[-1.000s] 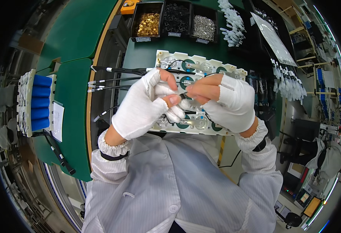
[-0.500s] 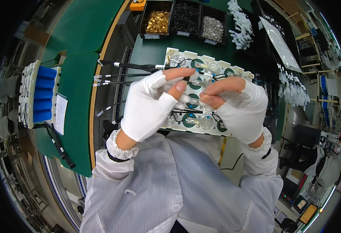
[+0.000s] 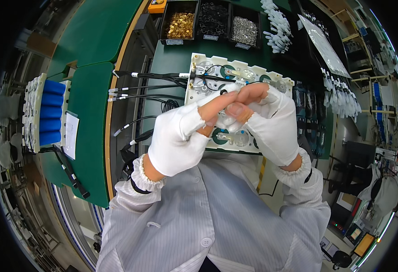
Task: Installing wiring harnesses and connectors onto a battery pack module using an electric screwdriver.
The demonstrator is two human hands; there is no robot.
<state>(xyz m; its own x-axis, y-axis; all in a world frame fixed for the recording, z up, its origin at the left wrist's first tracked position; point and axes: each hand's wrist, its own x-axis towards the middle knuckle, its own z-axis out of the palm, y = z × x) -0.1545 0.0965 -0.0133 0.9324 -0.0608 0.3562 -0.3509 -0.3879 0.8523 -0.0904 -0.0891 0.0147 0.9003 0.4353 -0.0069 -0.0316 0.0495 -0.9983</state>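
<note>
My left hand (image 3: 183,138) and my right hand (image 3: 274,124), both in white gloves with bare thumb and index fingertips, meet above a white module (image 3: 287,81). A small dark round part (image 3: 224,92) shows beside my left index fingertip; my left fingers are closed around it. The right thumb and index finger are bent together against the left fingertips, and what lies between them is hidden. Below the hands, the module carries clear round covers (image 3: 239,138) over green discs, and thin black wires. Black cables (image 3: 162,76) with white tags run out of its left side.
At the back stand black bins of gold-coloured pieces (image 3: 181,25), black clips (image 3: 213,20) and silver pieces (image 3: 245,31). White sleeve-like parts (image 3: 277,27) lie to their right. Another module with a blue inside (image 3: 52,111) stands on the left green table (image 3: 90,136), beside a paper sheet (image 3: 71,136).
My hands have come together: the right moved left and the left moved slightly right and down. Their fingertips now overlap, with the small dark part still at the left fingertips.
</note>
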